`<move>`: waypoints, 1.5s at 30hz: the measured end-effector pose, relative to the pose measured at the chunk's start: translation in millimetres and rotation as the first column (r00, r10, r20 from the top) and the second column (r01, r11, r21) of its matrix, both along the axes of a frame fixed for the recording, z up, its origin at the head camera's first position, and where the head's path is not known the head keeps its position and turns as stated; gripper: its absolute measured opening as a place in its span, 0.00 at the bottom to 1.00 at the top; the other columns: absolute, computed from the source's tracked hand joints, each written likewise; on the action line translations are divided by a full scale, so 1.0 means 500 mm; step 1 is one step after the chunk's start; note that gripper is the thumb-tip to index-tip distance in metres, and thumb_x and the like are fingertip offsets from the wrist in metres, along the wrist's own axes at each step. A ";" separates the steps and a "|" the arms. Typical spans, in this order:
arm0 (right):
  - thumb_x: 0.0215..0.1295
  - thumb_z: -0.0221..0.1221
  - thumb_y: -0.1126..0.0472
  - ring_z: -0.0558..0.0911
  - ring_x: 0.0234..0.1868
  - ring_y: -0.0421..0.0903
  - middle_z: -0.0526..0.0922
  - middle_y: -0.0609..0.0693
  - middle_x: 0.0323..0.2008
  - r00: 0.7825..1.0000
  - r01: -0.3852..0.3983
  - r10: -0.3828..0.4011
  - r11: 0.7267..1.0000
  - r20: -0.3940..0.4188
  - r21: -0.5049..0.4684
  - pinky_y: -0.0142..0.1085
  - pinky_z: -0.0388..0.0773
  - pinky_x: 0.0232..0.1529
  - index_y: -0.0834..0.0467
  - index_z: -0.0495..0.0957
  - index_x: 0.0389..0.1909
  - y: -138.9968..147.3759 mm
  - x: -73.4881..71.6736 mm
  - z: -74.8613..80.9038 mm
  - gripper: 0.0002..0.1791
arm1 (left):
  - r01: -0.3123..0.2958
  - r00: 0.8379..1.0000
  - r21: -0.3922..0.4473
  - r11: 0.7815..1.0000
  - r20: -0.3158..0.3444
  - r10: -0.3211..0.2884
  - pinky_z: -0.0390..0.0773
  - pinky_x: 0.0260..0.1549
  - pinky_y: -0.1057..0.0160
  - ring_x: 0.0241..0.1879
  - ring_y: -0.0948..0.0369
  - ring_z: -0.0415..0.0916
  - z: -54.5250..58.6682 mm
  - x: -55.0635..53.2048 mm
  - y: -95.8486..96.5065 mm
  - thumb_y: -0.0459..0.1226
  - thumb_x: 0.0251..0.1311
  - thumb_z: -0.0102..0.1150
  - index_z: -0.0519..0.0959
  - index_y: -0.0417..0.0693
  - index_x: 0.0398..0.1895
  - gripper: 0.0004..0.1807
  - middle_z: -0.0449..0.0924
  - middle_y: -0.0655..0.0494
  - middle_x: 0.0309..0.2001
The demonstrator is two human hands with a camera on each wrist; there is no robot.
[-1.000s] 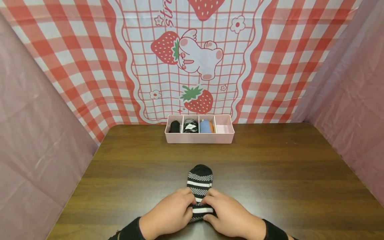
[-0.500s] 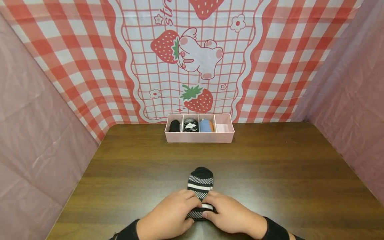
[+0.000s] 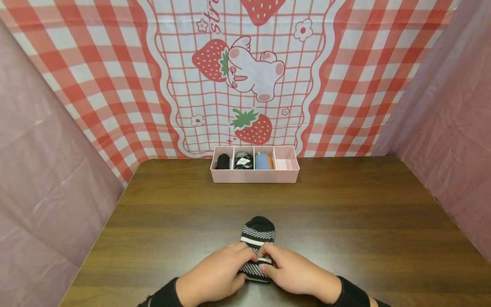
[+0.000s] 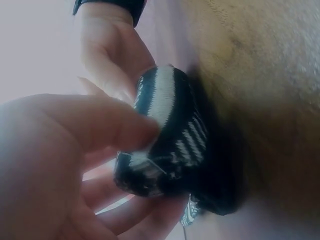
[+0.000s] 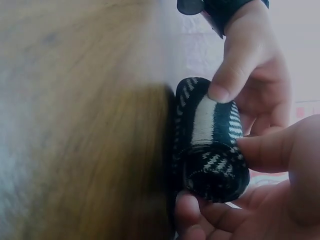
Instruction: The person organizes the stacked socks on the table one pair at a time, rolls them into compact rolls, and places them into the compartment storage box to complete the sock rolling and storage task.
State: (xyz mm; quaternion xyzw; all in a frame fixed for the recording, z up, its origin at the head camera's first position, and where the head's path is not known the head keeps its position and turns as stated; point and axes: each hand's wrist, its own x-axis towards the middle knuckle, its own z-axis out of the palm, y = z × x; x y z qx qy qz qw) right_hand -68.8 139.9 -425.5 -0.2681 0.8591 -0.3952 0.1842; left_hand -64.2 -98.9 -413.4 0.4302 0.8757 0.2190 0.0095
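Note:
A black sock [image 3: 258,234] with white and grey stripes lies on the table, its dark end pointing away from me. Its near part is wound into a thick roll, whose spiral end faces the camera in the right wrist view. My left hand [image 3: 218,270] holds the left end of this sock roll [image 4: 165,100], thumb on the near side and fingers beyond it. The right end is held by my right hand [image 3: 295,270], thumb and fingers curled about it. Part of the roll is hidden under my fingers in the head view.
At the back of the wooden table [image 3: 172,204] stands a pink divided box [image 3: 255,176]. Its compartments hold a black roll [image 3: 223,162], a black-and-white argyle roll [image 3: 244,161] and a blue-and-orange roll [image 3: 263,161]. A strawberry-print cloth [image 3: 345,85] hangs behind.
The sock's near end has been rolled further up, and its far end has shifted slightly toward me. Both hands stay on the roll, their fingers slightly repositioned. The box has stayed put.

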 end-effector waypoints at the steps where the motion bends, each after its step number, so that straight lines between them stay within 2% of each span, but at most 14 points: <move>1: 0.75 0.59 0.53 0.74 0.32 0.35 0.76 0.38 0.32 1.000 0.004 -0.004 1.000 0.000 0.007 0.34 0.71 0.31 0.45 0.75 0.47 0.000 0.000 0.000 0.05 | -0.001 1.000 -0.001 1.000 -0.002 0.001 0.78 0.53 0.64 0.52 0.66 0.76 -0.001 0.000 0.000 0.30 0.54 0.70 0.78 0.51 0.51 0.21 0.79 0.62 0.50; 6: 0.77 0.56 0.49 0.72 0.27 0.35 0.73 0.38 0.27 1.000 0.022 -0.023 0.999 0.016 0.031 0.34 0.69 0.27 0.44 0.74 0.46 -0.001 0.001 -0.001 0.06 | -0.014 0.999 0.003 1.000 0.031 0.014 0.78 0.51 0.65 0.50 0.68 0.77 -0.004 -0.002 -0.001 0.30 0.59 0.65 0.80 0.49 0.51 0.17 0.80 0.60 0.49; 8: 0.77 0.56 0.48 0.72 0.27 0.35 0.73 0.38 0.28 0.999 0.035 -0.035 0.999 -0.006 0.040 0.34 0.69 0.27 0.44 0.74 0.46 -0.001 0.002 -0.001 0.06 | -0.016 0.999 0.008 1.000 0.047 0.015 0.78 0.50 0.66 0.49 0.69 0.77 -0.006 -0.003 -0.001 0.30 0.61 0.64 0.80 0.48 0.51 0.15 0.80 0.60 0.49; 12: 0.76 0.59 0.49 0.73 0.33 0.36 0.72 0.38 0.34 0.989 0.067 -0.060 0.996 -0.132 0.051 0.34 0.72 0.33 0.45 0.75 0.45 -0.003 0.007 -0.002 0.06 | -0.026 0.994 0.014 1.000 0.102 0.024 0.79 0.50 0.67 0.49 0.69 0.77 -0.005 -0.007 -0.001 0.31 0.63 0.61 0.81 0.48 0.52 0.14 0.81 0.60 0.49; 16: 0.69 0.67 0.50 0.74 0.45 0.37 0.73 0.37 0.43 0.960 0.077 -0.060 0.996 -0.274 0.052 0.38 0.76 0.46 0.47 0.75 0.46 -0.006 0.015 0.001 0.12 | -0.060 0.976 0.001 0.998 0.209 0.058 0.79 0.52 0.63 0.52 0.68 0.77 -0.005 -0.013 -0.002 0.33 0.67 0.59 0.82 0.48 0.54 0.14 0.81 0.59 0.52; 18: 0.63 0.72 0.51 0.74 0.48 0.37 0.74 0.37 0.45 0.951 0.062 -0.041 0.996 -0.305 0.060 0.40 0.77 0.50 0.47 0.75 0.47 -0.008 0.018 0.002 0.18 | -0.085 0.958 0.003 0.996 0.276 0.081 0.79 0.54 0.61 0.53 0.68 0.76 -0.009 -0.019 -0.003 0.35 0.68 0.59 0.82 0.49 0.55 0.14 0.81 0.59 0.54; 20: 0.58 0.76 0.52 0.74 0.49 0.38 0.74 0.38 0.46 0.948 0.039 -0.009 0.995 -0.317 0.087 0.40 0.77 0.52 0.48 0.75 0.48 -0.008 0.020 0.003 0.22 | -0.116 0.930 0.024 0.993 0.353 0.100 0.78 0.55 0.60 0.53 0.68 0.76 -0.015 -0.027 -0.005 0.36 0.69 0.58 0.82 0.51 0.54 0.13 0.81 0.61 0.53; 21: 0.56 0.77 0.53 0.74 0.50 0.38 0.74 0.38 0.47 0.947 0.026 0.008 0.994 -0.323 0.103 0.40 0.77 0.51 0.49 0.75 0.48 -0.009 0.020 0.004 0.24 | -0.133 0.912 0.044 0.990 0.396 0.105 0.78 0.53 0.61 0.51 0.68 0.76 -0.018 -0.031 -0.007 0.37 0.68 0.58 0.83 0.52 0.53 0.13 0.81 0.63 0.51; 24: 0.53 0.79 0.54 0.74 0.49 0.38 0.74 0.39 0.47 0.937 0.005 0.049 0.988 -0.345 0.152 0.39 0.78 0.51 0.50 0.75 0.48 -0.009 0.020 0.003 0.26 | -0.194 0.842 0.123 0.973 0.530 0.101 0.78 0.46 0.63 0.44 0.69 0.77 -0.028 -0.040 -0.009 0.36 0.66 0.60 0.83 0.53 0.48 0.10 0.82 0.65 0.44; 26: 0.53 0.79 0.54 0.73 0.48 0.38 0.75 0.39 0.47 0.928 0.000 0.064 0.985 -0.367 0.173 0.38 0.77 0.50 0.50 0.75 0.47 -0.010 0.020 0.001 0.26 | -0.235 0.801 0.167 0.958 0.591 0.093 0.78 0.39 0.65 0.38 0.68 0.77 -0.031 -0.043 -0.010 0.35 0.64 0.61 0.82 0.53 0.45 0.08 0.81 0.65 0.37; 28: 0.53 0.78 0.54 0.73 0.47 0.38 0.75 0.39 0.45 0.921 0.006 0.065 0.984 -0.385 0.180 0.38 0.77 0.48 0.50 0.75 0.46 -0.011 0.020 0.000 0.25 | -0.270 0.781 0.187 0.945 0.616 0.101 0.77 0.34 0.66 0.33 0.68 0.76 -0.034 -0.044 -0.008 0.36 0.64 0.62 0.82 0.54 0.42 0.06 0.80 0.66 0.32; 34: 0.56 0.75 0.51 0.72 0.39 0.35 0.74 0.37 0.41 0.921 0.046 0.029 0.982 -0.389 0.183 0.35 0.76 0.42 0.51 0.76 0.45 -0.011 0.021 0.000 0.21 | -0.315 0.792 0.172 0.933 0.589 0.159 0.71 0.25 0.67 0.24 0.68 0.71 -0.033 -0.043 -0.006 0.39 0.66 0.62 0.82 0.57 0.39 0.02 0.76 0.66 0.25; 38: 0.59 0.73 0.49 0.72 0.36 0.33 0.74 0.36 0.38 0.934 0.053 0.016 0.981 -0.358 0.184 0.33 0.75 0.37 0.50 0.78 0.45 -0.010 0.018 0.003 0.19 | -0.308 0.815 0.151 0.939 0.551 0.179 0.73 0.31 0.65 0.31 0.67 0.72 -0.029 -0.042 -0.006 0.43 0.65 0.65 0.82 0.59 0.39 0.02 0.77 0.66 0.32; 45: 0.65 0.69 0.44 0.73 0.36 0.33 0.75 0.36 0.39 0.959 0.041 0.004 0.987 -0.283 0.156 0.33 0.74 0.37 0.49 0.79 0.45 -0.006 0.008 0.002 0.17 | -0.277 0.850 0.152 0.949 0.500 0.168 0.76 0.43 0.64 0.42 0.67 0.75 -0.032 -0.044 -0.013 0.48 0.56 0.75 0.84 0.57 0.46 0.16 0.80 0.66 0.45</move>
